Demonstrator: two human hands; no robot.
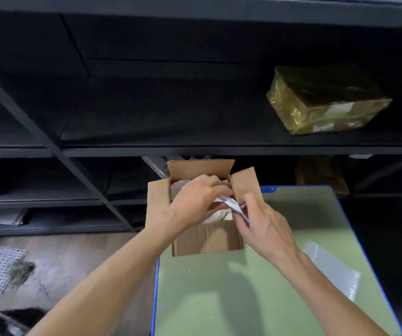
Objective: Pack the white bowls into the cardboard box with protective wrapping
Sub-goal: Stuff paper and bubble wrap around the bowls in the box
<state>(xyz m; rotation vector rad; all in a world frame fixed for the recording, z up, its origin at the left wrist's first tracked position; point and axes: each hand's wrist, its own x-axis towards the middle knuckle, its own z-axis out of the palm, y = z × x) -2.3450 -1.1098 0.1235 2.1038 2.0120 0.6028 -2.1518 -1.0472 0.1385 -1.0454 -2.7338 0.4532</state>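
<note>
I saw the left hand (195,200) curled on the white crumpled wrapping paper (234,206) inside the open brown cardboard box (207,238), and the right hand (265,224) pinching that paper's edge at the box's right wall. Any white bowl lay hidden beneath the paper, I judged nearer the left hand.

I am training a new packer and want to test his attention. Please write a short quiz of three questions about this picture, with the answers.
1. True or false: the flaps of the cardboard box are closed.
2. What does the right hand pinch? A) a tape roll B) white wrapping paper C) scissors
3. Where does the film-wrapped parcel lie?
Key: 1 false, the flaps stand open; 2 B; 3 on the dark shelf, above and to the right of the box.
</note>
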